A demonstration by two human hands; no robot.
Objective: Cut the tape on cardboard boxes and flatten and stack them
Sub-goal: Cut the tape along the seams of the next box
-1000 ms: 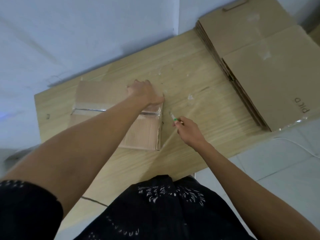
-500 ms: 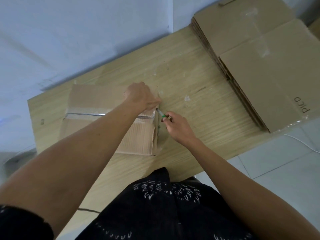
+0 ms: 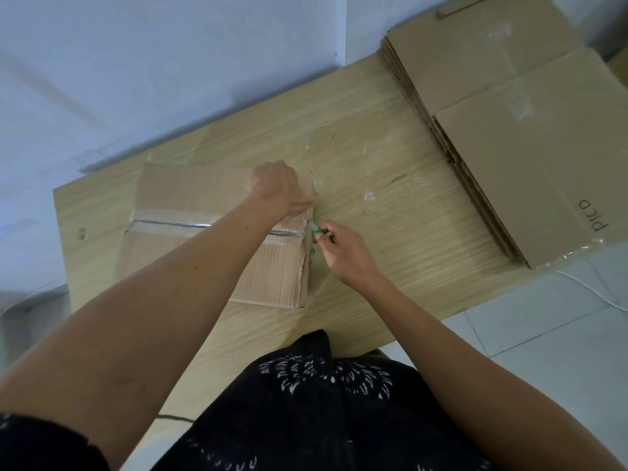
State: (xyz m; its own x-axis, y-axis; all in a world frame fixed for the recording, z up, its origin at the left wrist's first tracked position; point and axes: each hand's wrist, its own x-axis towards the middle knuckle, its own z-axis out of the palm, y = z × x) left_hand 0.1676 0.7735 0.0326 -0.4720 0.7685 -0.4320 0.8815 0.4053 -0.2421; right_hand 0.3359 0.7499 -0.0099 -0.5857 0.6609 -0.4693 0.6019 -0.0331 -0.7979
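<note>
Taped cardboard box (image 3: 190, 195) sat left on wooden table (image 3: 373, 205). Left hand (image 3: 277, 188) pressed its top, fingers close together. Right hand (image 3: 346, 249) pinched green cutter (image 3: 317, 232) against box's right side. Flattened stack (image 3: 526, 147) lay far right.

Wide lane down the middle: bare bench (image 3: 390, 232) ran between the taped cardboard box (image 3: 190, 192) on the left and the stack of flattened boxes (image 3: 509, 158) filling the right end, with only tape scraps (image 3: 368, 195) dotting it. The box's right edge was crowded. The left hand (image 3: 277, 188) rested on its top corner, and the right hand (image 3: 343, 246) sat just beside with the green cutter (image 3: 316, 230). The left forearm (image 3: 204, 263) barred the box top diagonally. The wall (image 3: 170, 69) closed the far side, and the bench strip in front of the box lay free.
</note>
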